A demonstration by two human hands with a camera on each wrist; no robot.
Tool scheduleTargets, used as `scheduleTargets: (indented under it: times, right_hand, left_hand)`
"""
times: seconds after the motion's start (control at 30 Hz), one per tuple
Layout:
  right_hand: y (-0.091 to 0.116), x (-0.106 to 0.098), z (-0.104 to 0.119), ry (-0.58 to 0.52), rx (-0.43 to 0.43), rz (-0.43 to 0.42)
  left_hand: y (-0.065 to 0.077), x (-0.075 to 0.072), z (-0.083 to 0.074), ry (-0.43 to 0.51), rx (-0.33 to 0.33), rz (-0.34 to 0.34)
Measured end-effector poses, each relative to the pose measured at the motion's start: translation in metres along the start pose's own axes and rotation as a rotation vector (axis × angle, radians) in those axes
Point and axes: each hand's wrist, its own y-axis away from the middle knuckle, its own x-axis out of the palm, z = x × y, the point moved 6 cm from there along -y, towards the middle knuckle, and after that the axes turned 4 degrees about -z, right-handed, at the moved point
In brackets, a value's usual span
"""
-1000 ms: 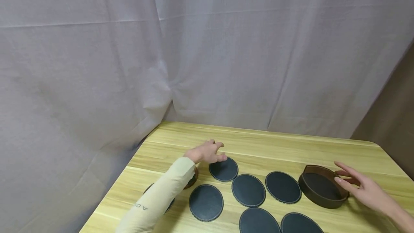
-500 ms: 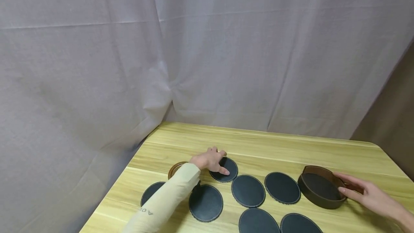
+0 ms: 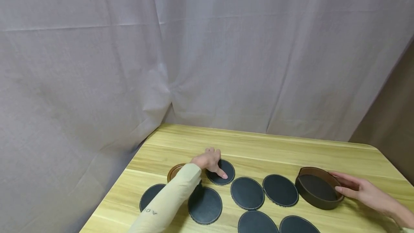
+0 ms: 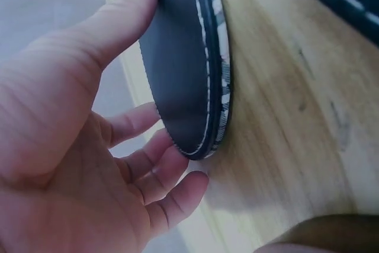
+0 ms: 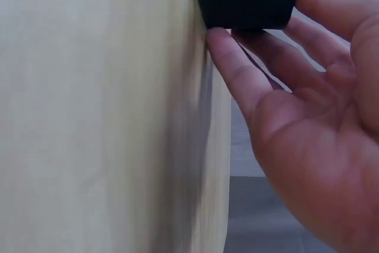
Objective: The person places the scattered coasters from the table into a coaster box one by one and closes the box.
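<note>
A round black coaster [image 3: 227, 170] with pale edge stitching lies under my left hand [image 3: 208, 160]. The left hand pinches it at its left side: in the left wrist view the thumb lies on the coaster's top face [image 4: 177, 81] and the fingers curl at its rim. At the right, my right hand [image 3: 363, 194] holds the wall of a round, shallow dark brown holder [image 3: 313, 197], thumb and fingers at its right side. In the right wrist view the fingers touch the holder's lower edge [image 5: 249, 4]. A dark round base shows inside the holder.
More black coasters lie flat on the wooden table [image 3: 258, 146], among them one beside the holder [image 3: 280, 190] and one near the left forearm [image 3: 205, 206]. A brown round-rimmed object [image 3: 174, 172] is partly hidden by the left sleeve. A grey curtain [image 3: 220, 64] hangs behind.
My left hand has come down onto the far coaster and closed on its edge, shifting it slightly left. My right hand has moved left and taken hold of the holder's wall.
</note>
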Motion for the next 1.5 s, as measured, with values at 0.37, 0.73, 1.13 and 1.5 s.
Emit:
scheduleTargets:
  times: [0.37, 0.73, 1.13, 1.5]
  right_hand:
    - [0.001, -0.001, 0.003, -0.063, -0.034, 0.042]
    - [0.002, 0.0, 0.003, -0.117, -0.045, 0.039]
    - [0.004, 0.001, -0.003, -0.204, 0.009, 0.06]
    - [0.0, 0.003, -0.001, -0.232, -0.041, 0.052]
  left_hand:
    - [-0.004, -0.008, 0.006, 0.086, 0.026, -0.014]
    - [-0.009, -0.029, 0.004, 0.275, 0.177, -0.016]
    - [-0.008, -0.06, 0.002, 0.443, 0.305, -0.013]
    - [-0.009, -0.076, -0.006, 0.672, 0.298, -0.163]
